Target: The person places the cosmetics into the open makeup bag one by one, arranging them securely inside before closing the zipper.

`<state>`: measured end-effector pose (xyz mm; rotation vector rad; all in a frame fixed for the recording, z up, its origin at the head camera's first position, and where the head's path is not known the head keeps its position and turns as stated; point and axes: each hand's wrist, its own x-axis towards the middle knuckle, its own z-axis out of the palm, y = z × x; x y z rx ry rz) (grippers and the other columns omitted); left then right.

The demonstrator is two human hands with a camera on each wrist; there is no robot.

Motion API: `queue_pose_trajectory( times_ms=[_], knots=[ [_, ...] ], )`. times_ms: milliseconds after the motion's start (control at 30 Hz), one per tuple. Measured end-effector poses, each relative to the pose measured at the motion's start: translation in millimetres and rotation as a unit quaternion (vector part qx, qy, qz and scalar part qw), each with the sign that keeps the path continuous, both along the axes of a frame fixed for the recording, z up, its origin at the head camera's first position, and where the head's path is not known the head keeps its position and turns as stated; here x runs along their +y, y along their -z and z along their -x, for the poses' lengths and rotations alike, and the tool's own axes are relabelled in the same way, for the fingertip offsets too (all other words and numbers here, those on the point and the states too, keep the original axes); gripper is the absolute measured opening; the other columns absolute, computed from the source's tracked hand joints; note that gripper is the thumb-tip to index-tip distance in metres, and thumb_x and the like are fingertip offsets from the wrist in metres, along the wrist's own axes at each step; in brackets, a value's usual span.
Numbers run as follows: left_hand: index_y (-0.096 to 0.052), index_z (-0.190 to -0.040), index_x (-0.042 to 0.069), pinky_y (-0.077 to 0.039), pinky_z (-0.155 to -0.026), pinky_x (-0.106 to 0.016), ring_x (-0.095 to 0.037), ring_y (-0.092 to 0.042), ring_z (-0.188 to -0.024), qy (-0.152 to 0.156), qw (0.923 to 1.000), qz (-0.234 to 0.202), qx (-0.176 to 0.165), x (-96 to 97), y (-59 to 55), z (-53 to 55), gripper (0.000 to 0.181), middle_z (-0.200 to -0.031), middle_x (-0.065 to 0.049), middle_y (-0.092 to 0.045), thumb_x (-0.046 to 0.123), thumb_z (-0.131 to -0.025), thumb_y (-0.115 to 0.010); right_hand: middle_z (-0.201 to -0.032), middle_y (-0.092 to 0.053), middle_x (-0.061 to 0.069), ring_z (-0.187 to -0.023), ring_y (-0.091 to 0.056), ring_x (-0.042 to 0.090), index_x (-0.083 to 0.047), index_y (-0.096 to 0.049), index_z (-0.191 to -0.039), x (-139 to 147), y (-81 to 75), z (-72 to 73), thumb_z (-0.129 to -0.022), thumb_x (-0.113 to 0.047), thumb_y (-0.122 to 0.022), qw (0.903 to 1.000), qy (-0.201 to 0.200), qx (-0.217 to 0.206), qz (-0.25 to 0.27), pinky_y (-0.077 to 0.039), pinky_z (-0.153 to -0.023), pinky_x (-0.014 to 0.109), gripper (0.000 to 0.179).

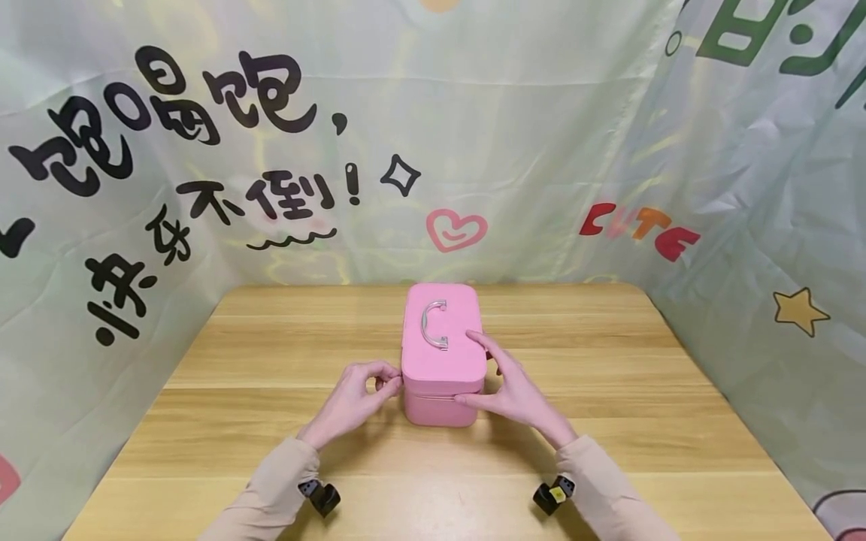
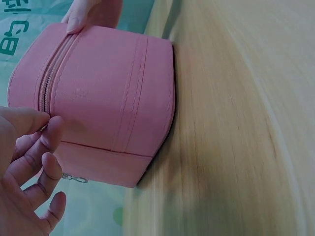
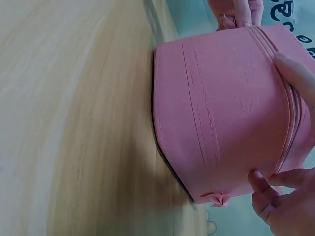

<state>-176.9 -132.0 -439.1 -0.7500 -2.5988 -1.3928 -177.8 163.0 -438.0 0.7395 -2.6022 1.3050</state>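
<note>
A pink cosmetic case (image 1: 443,368) stands upright on the wooden table, its lid closed down and a silver handle (image 1: 426,324) on top. At its left side, my left hand (image 1: 358,394) pinches the zipper pull with thumb and index finger, and the fingertips hide the pull. Closed zipper teeth (image 2: 49,83) run along the seam from there. On the other side my right hand (image 1: 510,391) holds the case, thumb on the front by the seam and fingers along the lid's right edge. A small silver charm (image 2: 75,178) dangles beyond the left fingers.
The wooden table (image 1: 271,443) extends around the case. Printed cloth (image 1: 528,150) hangs behind the table and along both sides. A pink bow (image 3: 219,199) sticks out low on the case's side. Small black cameras (image 1: 319,496) are strapped at both wrists.
</note>
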Motion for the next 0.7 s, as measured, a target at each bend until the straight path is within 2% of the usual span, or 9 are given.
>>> queue_pose_trajectory(
  times_ms=[100, 200, 333, 467, 567, 700],
  knots=[
    [-0.075, -0.094, 0.010, -0.051, -0.074, -0.025, 0.000, -0.057, -0.076, 0.006, 0.9999, 0.012, 0.009, -1.2, -1.4, 0.3, 0.007, -0.081, 0.002, -0.074, 0.013, -0.094, -0.069, -0.151, -0.052, 0.006, -0.125, -0.056, 0.029, -0.030, -0.038, -0.153, -1.4, -1.0, -0.4, -0.074, -0.035, -0.090, 1.0000, 0.006, 0.006, -0.001, -0.047, -0.096, 0.058, 0.095],
    [-0.075, -0.092, 0.010, -0.050, -0.075, -0.025, 0.000, -0.057, -0.076, 0.010, 0.9990, 0.034, 0.026, -3.1, -3.5, 0.1, 0.009, -0.078, 0.007, -0.071, 0.016, -0.094, -0.069, -0.145, -0.057, 0.005, -0.116, -0.059, 0.026, -0.028, -0.039, -0.152, -1.3, -1.1, 0.1, -0.073, -0.035, -0.090, 0.9999, 0.010, 0.009, -0.004, -0.048, -0.096, 0.055, 0.094],
    [-0.074, -0.089, 0.014, -0.044, -0.086, -0.028, 0.003, -0.055, -0.077, 0.012, 0.9965, 0.062, 0.056, -6.2, -4.5, 0.0, 0.008, -0.076, 0.018, -0.066, 0.019, -0.094, -0.070, -0.138, -0.061, 0.003, -0.112, -0.059, 0.023, -0.028, -0.040, -0.151, -1.2, -1.8, 0.8, -0.072, -0.036, -0.091, 0.9997, 0.018, 0.011, -0.012, -0.048, -0.096, 0.055, 0.094],
    [-0.072, -0.087, 0.014, -0.046, -0.084, -0.028, 0.003, -0.056, -0.075, 0.032, 0.9946, 0.063, 0.076, -8.3, -3.2, 1.1, 0.007, -0.073, 0.015, -0.065, 0.018, -0.093, -0.071, -0.133, -0.063, 0.001, -0.111, -0.059, 0.020, -0.028, -0.042, -0.151, -1.2, -2.5, 0.7, -0.070, -0.040, -0.091, 0.9986, 0.036, 0.024, -0.032, -0.046, -0.098, 0.054, 0.095],
    [-0.071, -0.085, 0.014, -0.049, -0.079, -0.027, 0.002, -0.056, -0.073, 0.047, 0.9949, 0.055, 0.070, -9.4, -2.7, 0.7, 0.009, -0.072, 0.009, -0.067, 0.017, -0.094, -0.070, -0.130, -0.065, -0.001, -0.109, -0.058, 0.018, -0.029, -0.043, -0.150, -1.1, -2.1, 0.4, -0.068, -0.042, -0.091, 0.9971, 0.049, 0.035, -0.047, -0.045, -0.097, 0.050, 0.096],
    [-0.070, -0.082, 0.020, -0.044, -0.086, -0.031, 0.003, -0.054, -0.075, 0.045, 0.9951, 0.068, 0.054, -10.6, -4.3, -3.4, 0.012, -0.072, 0.012, -0.066, 0.021, -0.094, -0.071, -0.124, -0.067, -0.001, -0.106, -0.058, 0.017, -0.029, -0.044, -0.150, -1.0, -1.3, -0.5, -0.067, -0.042, -0.092, 0.9961, 0.052, 0.047, -0.053, -0.044, -0.096, 0.047, 0.097]
  ],
)
